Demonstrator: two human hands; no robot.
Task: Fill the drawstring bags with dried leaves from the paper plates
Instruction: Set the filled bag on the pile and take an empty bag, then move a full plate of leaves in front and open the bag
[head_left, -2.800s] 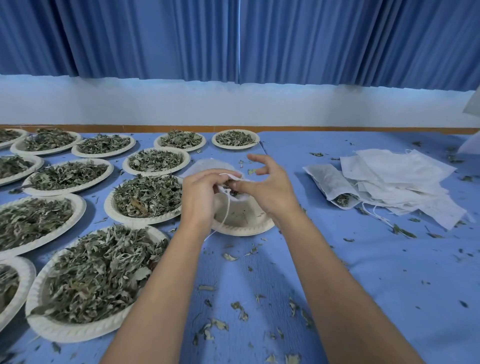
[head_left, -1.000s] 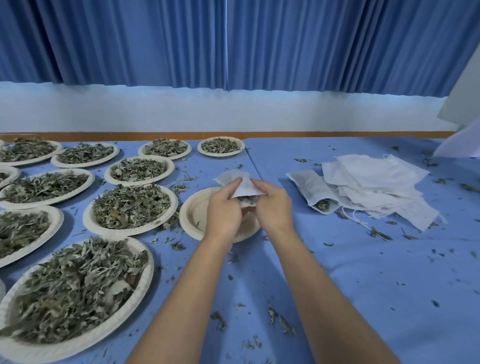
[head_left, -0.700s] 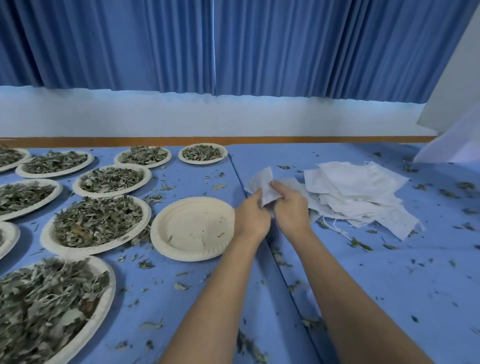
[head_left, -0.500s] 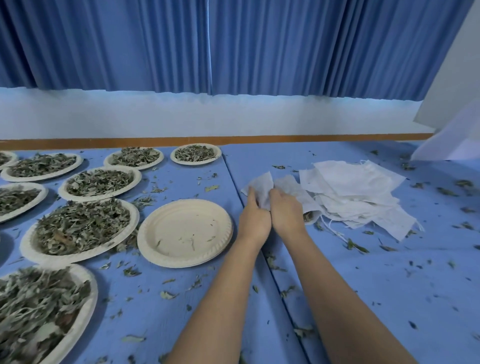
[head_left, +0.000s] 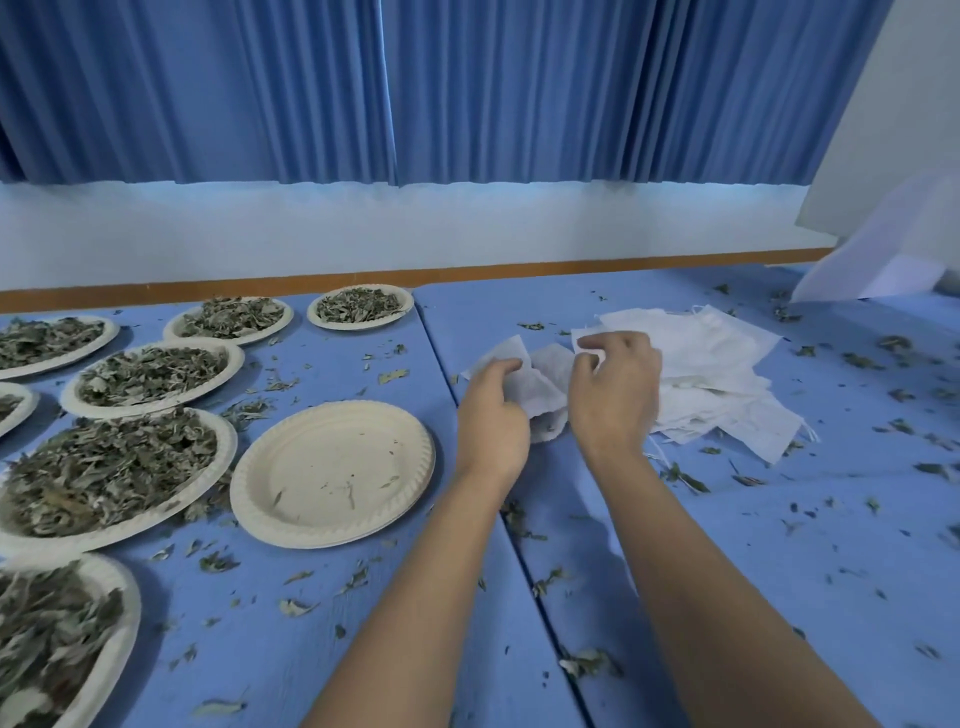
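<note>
My left hand (head_left: 492, 415) curls its fingers over the left edge of a white drawstring bag (head_left: 541, 395) with leaves in it, which lies on the blue table beside the pile of flat white bags (head_left: 719, 371). Just right of that bag, my right hand (head_left: 615, 397) hovers over the pile's near edge with loosely curled fingers, holding nothing. An empty paper plate (head_left: 332, 473) sits left of my hands. Plates heaped with dried leaves (head_left: 111, 467) fill the left side of the table.
More leaf plates (head_left: 358, 307) run back toward the wall on the left. Loose leaf bits litter the blue table (head_left: 779, 545). A seam between two tabletops runs under my arms. White sheets (head_left: 883, 244) lean at the far right corner.
Both hands carried the bag from over the empty plate rightward and set it down by the pile. My right hand has since let go and lifted toward the pile.
</note>
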